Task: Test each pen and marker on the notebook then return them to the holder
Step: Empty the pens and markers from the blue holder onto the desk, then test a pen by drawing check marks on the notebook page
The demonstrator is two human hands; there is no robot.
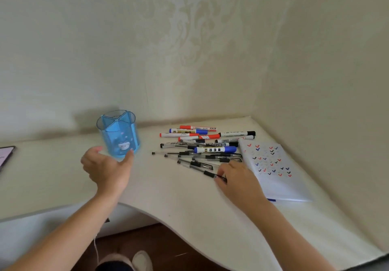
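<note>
Plastic pen (pixel 207 173) under right hand (pixel 237 179) fingertips looks light, slick; pinch mid-barrel; left hand (pixel 107 166) open, cupped just short of holder (pixel 120 134).

the left hand (pixel 105 168) covers the lower left of the blue holder (pixel 119 132), which is smeared by blur, so contact cannot be told. the right hand (pixel 237 179) hides the near end of a black pen (pixel 207 173); its grip is unclear. the dark phone (pixel 5 156) is cut by the left edge. print on the markers (pixel 214 149) is too small to read.
</note>
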